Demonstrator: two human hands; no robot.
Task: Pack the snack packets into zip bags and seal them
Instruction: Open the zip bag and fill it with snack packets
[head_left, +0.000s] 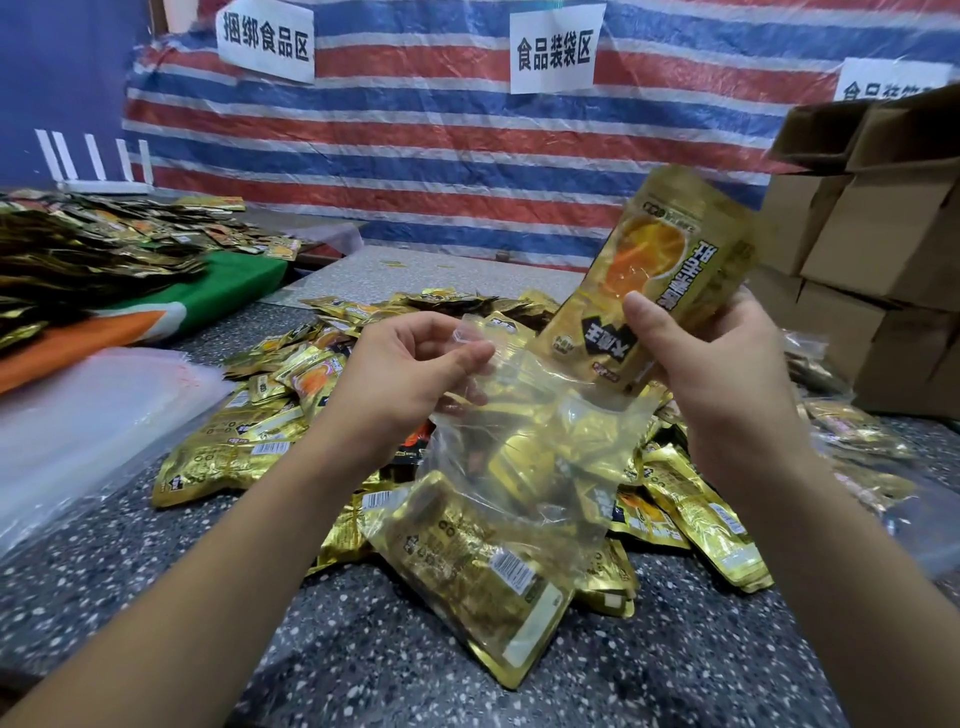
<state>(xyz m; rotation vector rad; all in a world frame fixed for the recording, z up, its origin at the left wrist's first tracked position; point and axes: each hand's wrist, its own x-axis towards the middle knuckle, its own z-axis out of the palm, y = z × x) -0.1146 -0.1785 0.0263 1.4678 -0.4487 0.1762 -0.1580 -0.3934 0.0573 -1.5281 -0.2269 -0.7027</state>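
My left hand (402, 371) pinches the open mouth of a clear zip bag (524, 467), which hangs down over the pile. At least one gold snack packet (483, 577) lies inside the bag, at its bottom. Above the bag's right edge, my right hand (711, 364) grips another gold snack packet (660, 270), which is printed with an orange picture. That packet is held upright, and its lower end is just above the bag's mouth. A heap of loose gold snack packets (249, 441) covers the speckled table (130, 571) beneath both hands.
A stack of clear zip bags (88, 415) lies at the left. Behind it, a second heap of gold packets (88, 249) sits on green and orange cloth. Cardboard boxes (872, 249) stand stacked at the right. A striped tarp with paper signs hangs behind.
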